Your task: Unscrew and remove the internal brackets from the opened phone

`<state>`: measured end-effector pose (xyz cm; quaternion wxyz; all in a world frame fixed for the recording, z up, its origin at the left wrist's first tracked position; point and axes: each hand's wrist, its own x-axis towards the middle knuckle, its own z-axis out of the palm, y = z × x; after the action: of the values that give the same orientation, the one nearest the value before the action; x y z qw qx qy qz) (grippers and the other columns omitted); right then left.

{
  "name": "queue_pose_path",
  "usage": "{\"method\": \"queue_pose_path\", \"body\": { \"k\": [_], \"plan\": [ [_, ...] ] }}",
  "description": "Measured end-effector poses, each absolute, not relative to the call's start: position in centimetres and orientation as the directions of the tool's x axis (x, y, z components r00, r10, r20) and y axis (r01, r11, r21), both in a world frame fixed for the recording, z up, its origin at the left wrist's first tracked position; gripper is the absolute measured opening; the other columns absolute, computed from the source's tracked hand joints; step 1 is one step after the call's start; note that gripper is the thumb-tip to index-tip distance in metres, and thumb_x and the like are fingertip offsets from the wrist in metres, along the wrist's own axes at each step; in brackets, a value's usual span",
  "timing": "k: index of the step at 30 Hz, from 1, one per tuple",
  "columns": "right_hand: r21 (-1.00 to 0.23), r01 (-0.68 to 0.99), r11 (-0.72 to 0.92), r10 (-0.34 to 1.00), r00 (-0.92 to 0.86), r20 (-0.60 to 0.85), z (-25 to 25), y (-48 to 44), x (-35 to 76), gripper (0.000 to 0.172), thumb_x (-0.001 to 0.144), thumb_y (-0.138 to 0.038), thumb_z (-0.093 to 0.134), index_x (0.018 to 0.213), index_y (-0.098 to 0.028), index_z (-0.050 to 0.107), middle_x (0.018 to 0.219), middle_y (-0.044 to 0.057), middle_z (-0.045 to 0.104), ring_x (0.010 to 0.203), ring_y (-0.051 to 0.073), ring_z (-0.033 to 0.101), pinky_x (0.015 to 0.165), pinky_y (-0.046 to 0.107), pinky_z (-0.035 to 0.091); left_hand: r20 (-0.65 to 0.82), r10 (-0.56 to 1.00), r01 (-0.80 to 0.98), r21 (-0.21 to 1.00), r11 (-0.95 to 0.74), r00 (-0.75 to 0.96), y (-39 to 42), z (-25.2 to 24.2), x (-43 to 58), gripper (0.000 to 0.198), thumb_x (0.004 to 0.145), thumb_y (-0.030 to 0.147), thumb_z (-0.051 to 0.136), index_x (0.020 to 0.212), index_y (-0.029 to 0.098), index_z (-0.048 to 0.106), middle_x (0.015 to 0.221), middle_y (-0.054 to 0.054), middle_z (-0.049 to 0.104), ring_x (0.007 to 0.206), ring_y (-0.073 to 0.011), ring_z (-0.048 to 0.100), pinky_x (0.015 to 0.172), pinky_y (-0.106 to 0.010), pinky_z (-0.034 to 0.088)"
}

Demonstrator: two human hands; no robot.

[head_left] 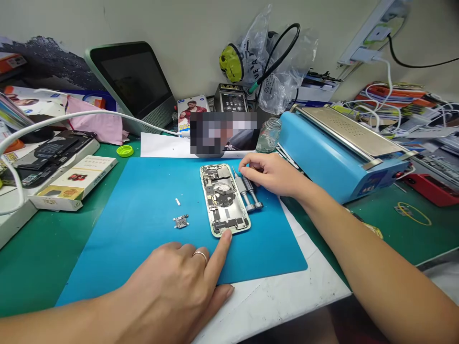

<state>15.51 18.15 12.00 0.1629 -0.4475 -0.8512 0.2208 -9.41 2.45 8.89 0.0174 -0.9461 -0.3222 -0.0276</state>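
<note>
An opened phone body [225,198] lies on the blue mat [143,191], its inner boards and a round coil showing. My left hand [179,277] holds nothing; its index finger stretches to the phone's bottom edge, the other fingers bent and the thumb apart. My right hand [268,172] is over the far end of two grey screwdrivers [248,191] to the right of the phone. Its fingers are curled into a pinch, and what they hold, if anything, is hidden. A small metal part [181,221] and a tiny white piece [178,202] lie left of the phone.
A pixelated screen [222,134] stands behind the mat, beside a glass jar [269,134]. At right sits a blue machine [322,148] with a metal top. A cigarette box [77,181], a green cap [125,151] and a white cable [89,113] are at left.
</note>
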Motion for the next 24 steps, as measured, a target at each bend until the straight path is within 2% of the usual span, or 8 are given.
{"method": "queue_pose_path", "body": {
  "k": [4, 6, 9, 14, 19, 21, 23, 24],
  "plan": [
    [-0.488, 0.700, 0.522, 0.841, -0.517, 0.159, 13.5, 16.8, 15.5, 0.022, 0.101, -0.034, 0.052, 0.093, -0.020, 0.066, 0.063, -0.004, 0.053, 0.058, 0.014, 0.047, 0.060, 0.029, 0.035, -0.011, 0.609, 0.609, -0.009, -0.793, 0.793, 2.4, 9.6, -9.4, 0.060, 0.108, 0.037, 0.046, 0.154, 0.000, 0.041, 0.078, -0.002, 0.071, 0.062, -0.0238, 0.072, 0.051, -0.039, 0.056],
    [-0.456, 0.689, 0.563, 0.812, -0.565, 0.149, 14.6, 15.2, 15.5, 0.019, 0.101, -0.032, 0.055, 0.093, -0.021, 0.068, 0.070, -0.002, 0.061, 0.062, 0.015, 0.053, 0.064, 0.030, 0.039, -0.041, 0.618, 0.619, -0.004, -0.786, 0.785, 2.4, 9.9, -9.3, 0.059, 0.108, 0.037, 0.045, 0.155, 0.001, 0.040, 0.081, -0.003, 0.072, 0.064, -0.0241, 0.073, 0.053, -0.039, 0.056],
    [-0.391, 0.663, 0.638, 0.746, -0.658, 0.101, 15.3, 12.5, 15.7, 0.010, 0.095, -0.031, 0.066, 0.099, -0.023, 0.072, 0.095, 0.004, 0.072, 0.089, 0.022, 0.065, 0.082, 0.035, 0.048, -0.077, 0.621, 0.623, 0.007, -0.782, 0.780, 2.5, 10.0, -9.2, 0.059, 0.110, 0.037, 0.043, 0.157, 0.001, 0.039, 0.085, -0.005, 0.074, 0.068, -0.0239, 0.074, 0.056, -0.036, 0.055],
    [-0.339, 0.677, 0.653, 0.745, -0.656, 0.125, 13.5, 10.0, 15.9, 0.014, 0.100, -0.022, 0.058, 0.099, -0.021, 0.072, 0.114, 0.012, 0.071, 0.109, 0.029, 0.065, 0.097, 0.048, 0.053, -0.143, 0.621, 0.632, 0.052, -0.773, 0.771, 2.7, 10.0, -8.9, 0.062, 0.111, 0.039, 0.039, 0.161, 0.003, 0.032, 0.093, -0.010, 0.075, 0.074, -0.0268, 0.075, 0.061, -0.037, 0.056],
    [-0.418, 0.684, 0.598, 0.791, -0.588, 0.169, 13.9, 8.5, 16.2, 0.017, 0.104, -0.031, 0.056, 0.098, -0.025, 0.070, 0.135, 0.010, 0.070, 0.133, 0.029, 0.061, 0.112, 0.049, 0.051, -0.168, 0.627, 0.646, 0.100, -0.757, 0.760, 2.9, 10.3, -8.8, 0.064, 0.112, 0.041, 0.035, 0.163, 0.003, 0.028, 0.098, -0.013, 0.076, 0.079, -0.0314, 0.076, 0.063, -0.045, 0.060],
    [-0.465, 0.702, 0.539, 0.833, -0.525, 0.173, 14.9, 6.9, 16.7, 0.017, 0.105, -0.037, 0.056, 0.102, -0.026, 0.069, 0.141, 0.009, 0.069, 0.135, 0.028, 0.062, 0.111, 0.048, 0.053, -0.156, 0.627, 0.644, 0.105, -0.758, 0.763, 2.9, 10.4, -8.8, 0.064, 0.112, 0.041, 0.035, 0.162, 0.002, 0.029, 0.098, -0.014, 0.076, 0.079, -0.0314, 0.076, 0.064, -0.045, 0.061],
    [-0.532, 0.715, 0.453, 0.883, -0.444, 0.156, 15.5, 4.7, 17.4, 0.021, 0.106, -0.042, 0.054, 0.103, -0.027, 0.069, 0.141, 0.010, 0.070, 0.129, 0.028, 0.068, 0.102, 0.046, 0.060, -0.146, 0.626, 0.642, 0.117, -0.758, 0.766, 2.9, 10.5, -8.8, 0.064, 0.111, 0.041, 0.035, 0.162, 0.002, 0.029, 0.098, -0.014, 0.076, 0.078, -0.0312, 0.076, 0.064, -0.045, 0.061],
    [-0.658, 0.676, 0.330, 0.928, -0.360, 0.096, 15.6, 3.6, 17.7, 0.021, 0.103, -0.045, 0.058, 0.099, -0.028, 0.070, 0.141, 0.009, 0.071, 0.129, 0.030, 0.068, 0.101, 0.046, 0.061, -0.140, 0.627, 0.641, 0.122, -0.757, 0.767, 2.9, 10.5, -8.8, 0.065, 0.111, 0.042, 0.035, 0.162, 0.002, 0.029, 0.097, -0.013, 0.076, 0.077, -0.0313, 0.076, 0.064, -0.046, 0.062]
  ]
}}
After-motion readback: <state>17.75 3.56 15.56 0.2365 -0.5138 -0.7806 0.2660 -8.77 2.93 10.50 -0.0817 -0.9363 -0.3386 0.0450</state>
